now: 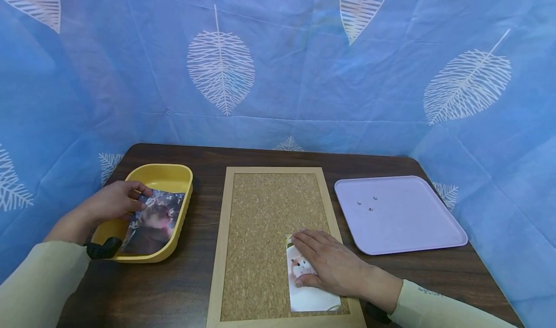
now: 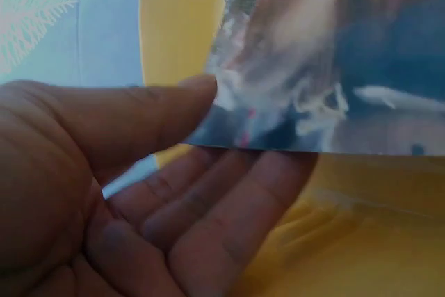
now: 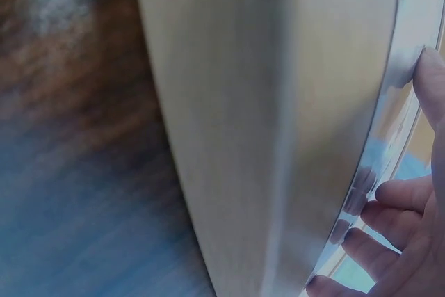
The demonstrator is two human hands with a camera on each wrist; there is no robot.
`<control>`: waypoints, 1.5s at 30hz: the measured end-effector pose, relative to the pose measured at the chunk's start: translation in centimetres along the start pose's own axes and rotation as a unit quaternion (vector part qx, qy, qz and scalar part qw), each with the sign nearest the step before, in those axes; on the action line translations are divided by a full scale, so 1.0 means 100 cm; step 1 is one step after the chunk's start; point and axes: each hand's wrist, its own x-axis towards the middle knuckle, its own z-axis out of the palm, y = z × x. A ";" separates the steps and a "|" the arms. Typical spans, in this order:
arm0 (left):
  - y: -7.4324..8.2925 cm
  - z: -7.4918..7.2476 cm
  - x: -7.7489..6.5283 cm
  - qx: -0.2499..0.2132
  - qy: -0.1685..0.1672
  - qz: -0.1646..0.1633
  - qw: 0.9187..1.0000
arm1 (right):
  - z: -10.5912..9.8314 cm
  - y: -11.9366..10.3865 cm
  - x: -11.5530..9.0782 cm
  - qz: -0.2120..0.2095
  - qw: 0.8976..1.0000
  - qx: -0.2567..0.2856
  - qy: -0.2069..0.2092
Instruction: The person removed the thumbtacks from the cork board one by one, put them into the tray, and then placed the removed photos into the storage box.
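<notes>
My left hand (image 1: 114, 201) pinches the edge of a dark, pinkish photo print (image 1: 158, 219) in the yellow tray (image 1: 189, 177). In the left wrist view the thumb (image 2: 167, 110) lies over the print's glossy face and the fingers are beneath it. My right hand (image 1: 332, 260) lies with fairly straight fingers on a white photo card (image 1: 310, 296) that shows a small white and brown animal. That card rests on the lower right of the wood-framed cork board (image 1: 260, 231). Part of the card is hidden under the hand.
A lilac tray (image 1: 412, 217) stands right of the board, with several tiny metallic pieces (image 1: 371, 209) on it. Everything stands on a dark wooden table (image 1: 200, 279). A blue cloth (image 1: 304, 86) with white leaf prints hangs behind and at the sides.
</notes>
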 end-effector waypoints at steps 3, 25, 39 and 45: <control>0.003 0.000 -0.002 0.022 0.007 -0.009 1.000 | 0.001 0.001 -0.001 -0.001 1.000 0.004 0.004; 0.093 0.062 -0.027 0.101 0.142 0.093 0.980 | -0.009 0.031 -0.019 0.063 0.997 0.041 0.010; 0.165 0.175 -0.024 0.172 0.155 0.288 0.929 | -0.007 0.046 -0.036 0.084 0.996 0.017 0.028; 0.173 0.209 -0.018 0.192 0.131 0.347 0.909 | -0.004 0.046 -0.040 0.086 0.996 0.020 0.026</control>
